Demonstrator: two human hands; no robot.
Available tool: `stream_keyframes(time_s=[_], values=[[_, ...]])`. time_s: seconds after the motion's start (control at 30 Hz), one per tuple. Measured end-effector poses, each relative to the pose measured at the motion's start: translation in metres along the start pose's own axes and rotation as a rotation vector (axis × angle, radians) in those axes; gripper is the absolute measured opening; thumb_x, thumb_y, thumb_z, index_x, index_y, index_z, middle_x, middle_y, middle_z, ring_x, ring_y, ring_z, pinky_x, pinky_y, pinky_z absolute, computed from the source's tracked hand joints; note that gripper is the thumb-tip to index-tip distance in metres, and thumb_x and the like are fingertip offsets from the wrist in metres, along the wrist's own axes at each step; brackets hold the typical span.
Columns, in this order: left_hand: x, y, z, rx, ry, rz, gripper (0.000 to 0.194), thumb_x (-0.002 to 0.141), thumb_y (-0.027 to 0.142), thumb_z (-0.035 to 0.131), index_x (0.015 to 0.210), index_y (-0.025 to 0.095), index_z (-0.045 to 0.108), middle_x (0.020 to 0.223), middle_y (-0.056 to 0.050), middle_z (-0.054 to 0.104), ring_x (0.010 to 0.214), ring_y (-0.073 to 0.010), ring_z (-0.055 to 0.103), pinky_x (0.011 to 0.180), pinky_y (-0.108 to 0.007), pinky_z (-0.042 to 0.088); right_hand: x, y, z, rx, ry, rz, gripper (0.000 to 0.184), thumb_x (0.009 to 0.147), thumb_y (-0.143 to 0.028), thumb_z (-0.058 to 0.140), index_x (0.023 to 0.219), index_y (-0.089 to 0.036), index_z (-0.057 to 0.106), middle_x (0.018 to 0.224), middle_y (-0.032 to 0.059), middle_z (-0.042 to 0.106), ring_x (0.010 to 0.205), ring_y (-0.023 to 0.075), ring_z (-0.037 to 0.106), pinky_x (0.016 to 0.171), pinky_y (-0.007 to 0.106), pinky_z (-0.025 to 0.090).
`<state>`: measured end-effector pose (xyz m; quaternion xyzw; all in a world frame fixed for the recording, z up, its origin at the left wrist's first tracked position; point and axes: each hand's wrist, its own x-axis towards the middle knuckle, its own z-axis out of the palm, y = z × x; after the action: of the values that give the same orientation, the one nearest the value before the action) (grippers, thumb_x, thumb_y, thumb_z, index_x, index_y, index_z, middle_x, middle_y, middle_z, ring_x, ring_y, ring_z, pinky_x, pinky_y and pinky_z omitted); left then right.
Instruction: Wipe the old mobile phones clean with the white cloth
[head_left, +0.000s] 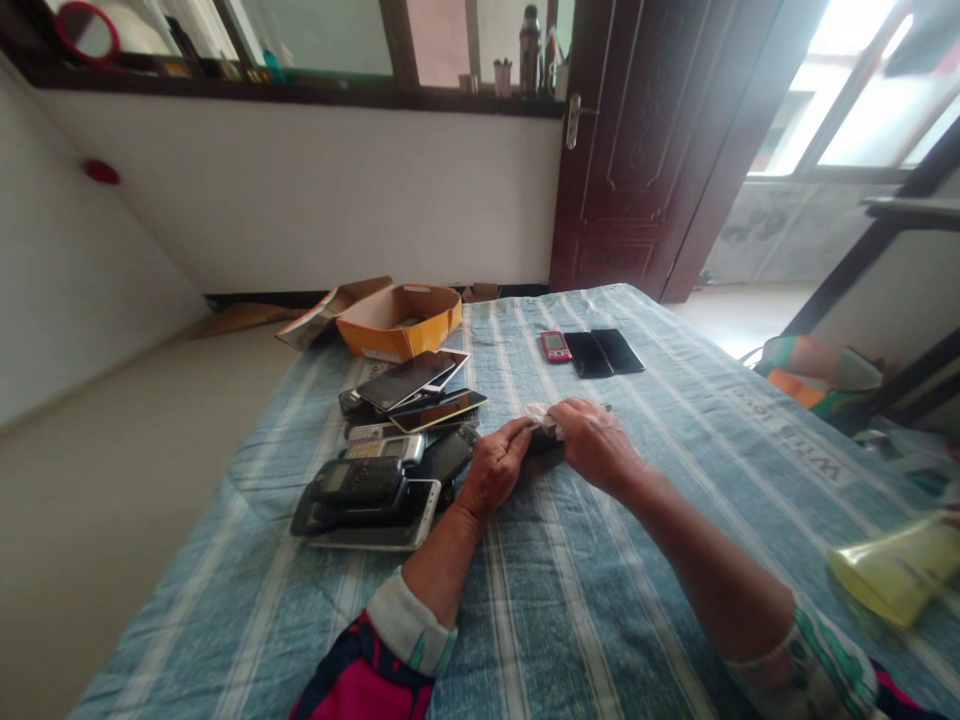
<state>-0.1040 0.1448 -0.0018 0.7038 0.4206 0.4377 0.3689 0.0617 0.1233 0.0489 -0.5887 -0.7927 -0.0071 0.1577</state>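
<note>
Striped cloth (pixel 555 610) spreads beneath the phone pile (pixel 360 482); right of that pile come the right hand (pixel 598 442), curled, and left hand (pixel 496 468), fingers nearly closed, the left holding a dark device (pixel 546 446), the right a white tissue (pixel 540 413) on it

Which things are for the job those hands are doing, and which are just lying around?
In the job:
White tissue, in the right hand
Dark gadget, by the left hand
Probably the phone pile, pink phone and two black phones

Probably just around:
Yellow see-through thing
Bottle on the sill

Can't tell: orange box
</note>
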Motion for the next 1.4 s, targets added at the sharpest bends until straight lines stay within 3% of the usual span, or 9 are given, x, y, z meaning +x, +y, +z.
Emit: stream_keyframes(time_s=[0.1,0.33,0.6,1.07,1.4], values=[[0.000,0.002,0.000,0.011,-0.002,-0.004,0.033,0.089,0.035,0.047,0.106,0.015,0.066,0.105,-0.006,0.070,0.098,-0.0206,0.063,0.091,-0.028,0.044,0.000,-0.002,0.000,-0.013,-0.001,0.003,0.021,0.083,-0.008,0.043,0.089,-0.018,0.060,0.093,0.0074,0.064,0.086,0.0189,0.055,0.071,0.027,0.034],[-0.001,0.002,-0.002,0.069,-0.011,-0.002,0.029,0.089,0.037,0.045,0.086,0.016,0.064,0.076,0.000,0.065,0.072,-0.0153,0.058,0.072,-0.025,0.045,0.001,-0.015,0.002,0.010,0.008,-0.070,0.021,0.082,-0.006,0.041,0.087,-0.017,0.059,0.091,0.0074,0.064,0.086,0.0192,0.055,0.072,0.028,0.035],[-0.006,0.006,-0.003,0.046,-0.039,0.045,0.026,0.091,0.036,0.045,0.088,0.016,0.062,0.086,-0.001,0.065,0.080,-0.0156,0.058,0.077,-0.025,0.044,0.002,-0.011,-0.002,0.075,-0.045,-0.061,0.021,0.082,-0.007,0.042,0.087,-0.018,0.059,0.091,0.0066,0.064,0.088,0.0180,0.055,0.074,0.026,0.035],[-0.009,0.000,-0.002,0.044,-0.065,0.003,0.027,0.090,0.035,0.045,0.096,0.017,0.064,0.085,-0.001,0.067,0.079,-0.0171,0.060,0.075,-0.026,0.047,0.002,-0.013,0.000,0.087,-0.033,-0.032,0.023,0.082,-0.008,0.044,0.094,-0.017,0.062,0.097,0.0077,0.065,0.090,0.0185,0.056,0.074,0.026,0.035],[-0.010,-0.001,-0.001,0.103,-0.035,-0.011,0.028,0.090,0.035,0.042,0.078,0.017,0.059,0.072,0.000,0.062,0.069,-0.0153,0.056,0.067,-0.026,0.044,0.003,-0.026,-0.002,0.098,-0.072,-0.068,0.020,0.084,-0.010,0.044,0.091,-0.019,0.061,0.094,0.0061,0.064,0.087,0.0181,0.056,0.071,0.026,0.035]])
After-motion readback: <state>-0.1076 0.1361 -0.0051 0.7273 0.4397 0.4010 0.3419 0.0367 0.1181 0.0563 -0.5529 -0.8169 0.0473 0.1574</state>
